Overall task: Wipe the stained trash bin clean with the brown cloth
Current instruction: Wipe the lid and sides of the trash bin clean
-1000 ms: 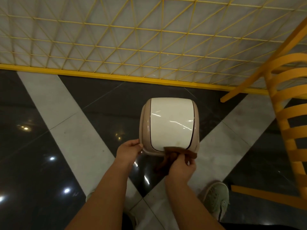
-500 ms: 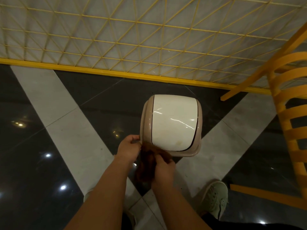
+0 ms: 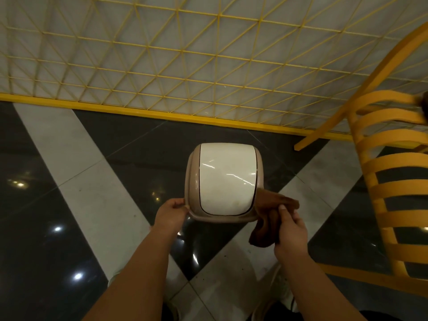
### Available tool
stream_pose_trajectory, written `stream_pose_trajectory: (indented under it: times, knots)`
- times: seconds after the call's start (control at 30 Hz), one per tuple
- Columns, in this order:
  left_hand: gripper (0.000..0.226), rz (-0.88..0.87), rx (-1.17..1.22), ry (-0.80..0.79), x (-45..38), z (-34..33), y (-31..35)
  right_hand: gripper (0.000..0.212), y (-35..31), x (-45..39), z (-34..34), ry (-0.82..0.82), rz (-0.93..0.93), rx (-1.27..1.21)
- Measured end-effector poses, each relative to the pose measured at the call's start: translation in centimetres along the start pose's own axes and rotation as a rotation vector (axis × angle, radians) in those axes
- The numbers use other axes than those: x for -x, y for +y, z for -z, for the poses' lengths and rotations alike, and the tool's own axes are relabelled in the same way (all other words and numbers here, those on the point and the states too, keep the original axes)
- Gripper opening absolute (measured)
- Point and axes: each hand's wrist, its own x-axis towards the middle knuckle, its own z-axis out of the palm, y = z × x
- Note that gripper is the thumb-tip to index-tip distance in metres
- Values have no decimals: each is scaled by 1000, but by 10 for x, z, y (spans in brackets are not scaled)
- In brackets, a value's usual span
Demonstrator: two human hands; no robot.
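A small trash bin (image 3: 225, 179) with a beige rim and a glossy white swing lid stands on the floor below me. My left hand (image 3: 170, 215) grips the bin's near left rim corner. My right hand (image 3: 289, 230) holds the brown cloth (image 3: 271, 209) bunched against the bin's near right corner. Part of the cloth hangs below my fingers. Faint smudges show on the lid's near edge.
A yellow slatted chair (image 3: 393, 193) stands close on the right. A yellow wire-grid partition (image 3: 185, 66) with a yellow base bar runs across behind the bin. The floor (image 3: 69, 181) is glossy dark tile with pale diagonal stripes. My shoes show below my arms.
My right hand has carried the cloth along the bin's near rim, first to the left corner, now over to the right corner. The left hand kept its grip on the left rim.
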Motion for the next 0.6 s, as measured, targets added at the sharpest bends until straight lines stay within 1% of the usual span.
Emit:
stream_pose_trajectory:
  times: [0.07, 0.1, 0.17, 0.2, 0.23, 0.3, 0.33, 0.37, 0.43, 0.47, 0.5, 0.53, 0.57, 0.6]
  knots:
    - [17, 1, -56, 11, 4, 1, 1, 34, -6, 4, 2, -18, 25, 8]
    - [24, -4, -102, 32, 6, 2, 2, 36, -9, 7, 2, -17, 38, 10]
    - [39, -34, -184, 105, 14, 2, 7, 40, -17, 14, 2, -23, 67, 13]
    - [41, -73, -162, 147, 23, 1, 13, 41, -20, 20, 2, -30, 80, 17]
    - [39, -135, -93, 183, 37, -1, 20, 41, -23, 26, 1, -39, 93, 17]
    - [22, -232, 84, 196, 68, -10, 33, 39, -28, 41, -1, -71, 113, 11]
    - [20, -236, 161, 140, 85, -16, 38, 38, -30, 51, -3, -92, 116, 6]
    - [27, -224, 229, 33, 103, -22, 42, 39, -32, 61, -6, -120, 113, 0]
    - [52, -181, 318, -259, 134, -36, 47, 39, -32, 84, -12, -208, 126, 18]
    - [65, -161, 364, -386, 146, -42, 49, 34, -31, 95, -14, -261, 143, 43]
    - [78, -133, 420, -447, 155, -48, 50, 27, -30, 104, -15, -309, 151, 65]
    - [86, -88, 493, -444, 160, -51, 50, 22, -32, 113, -16, -343, 139, 77]
    - [85, -41, 570, -406, 162, -50, 48, 21, -34, 119, -14, -368, 120, 85]
    - [77, -4, 637, -368, 161, -48, 47, 20, -38, 123, -11, -386, 121, 99]
